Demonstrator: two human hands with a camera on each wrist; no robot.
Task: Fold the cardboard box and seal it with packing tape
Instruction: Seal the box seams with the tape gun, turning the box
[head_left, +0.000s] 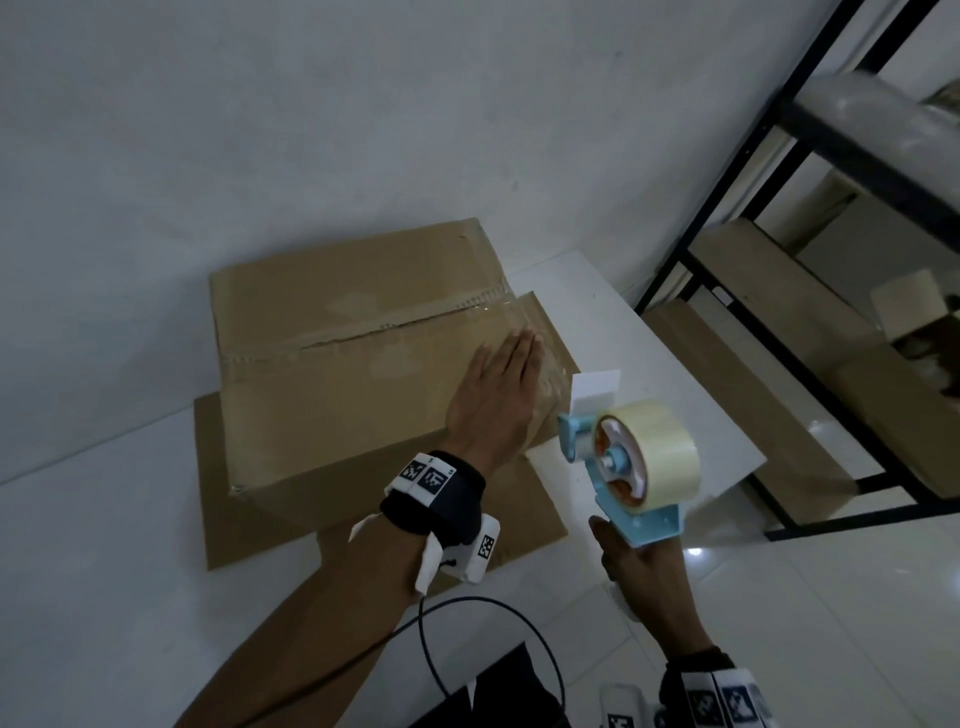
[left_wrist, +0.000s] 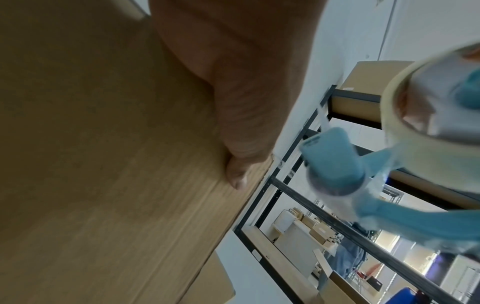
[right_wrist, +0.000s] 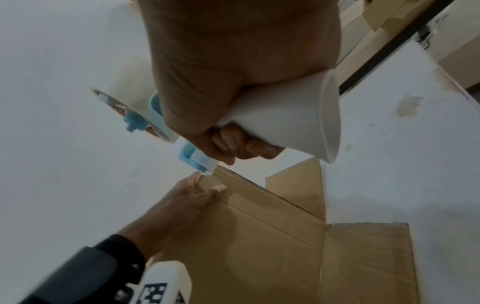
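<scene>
Item: cardboard box (head_left: 332, 374), brown, standing at the centre of the head view on a white surface (head_left: 104, 519), its upper flaps closed and meeting along 1 centre seam. Clear packing tape (head_left: 395, 325) runs the length of that seam, from the left edge of the top face to the right edge and down over the right end face, where it shows as a glossy strip. Bottom flaps (head_left: 374, 540) are spread flat beneath the box toward the lower centre of the frame, unfolded and untaped. Status, as judged: top seam sealed, strip apparently cut free of the dispenser; the underside closure remains, and whether further strips are wanted on top cannot be told. Left hand (head_left: 498, 395): fingers straight and together, laid flat over the right edge of the top face, fingertips (head_left: 530, 343) lying on the taped end of the seam; the left wrist view shows the thumb (left_wrist: 241, 156) lying against the cardboard at the edge. Right hand (head_left: 644, 577): curled round the white handle (right_wrist: 285, 123) of the blue tape dispenser (head_left: 623, 457), lower right of the head view. The dispenser is held clear of the box, just right of the left hand's fingers, with 1 roll of tape (head_left: 654, 447) mounted on it and a short loose tab (head_left: 595, 389) standing at its mouth.
</scene>
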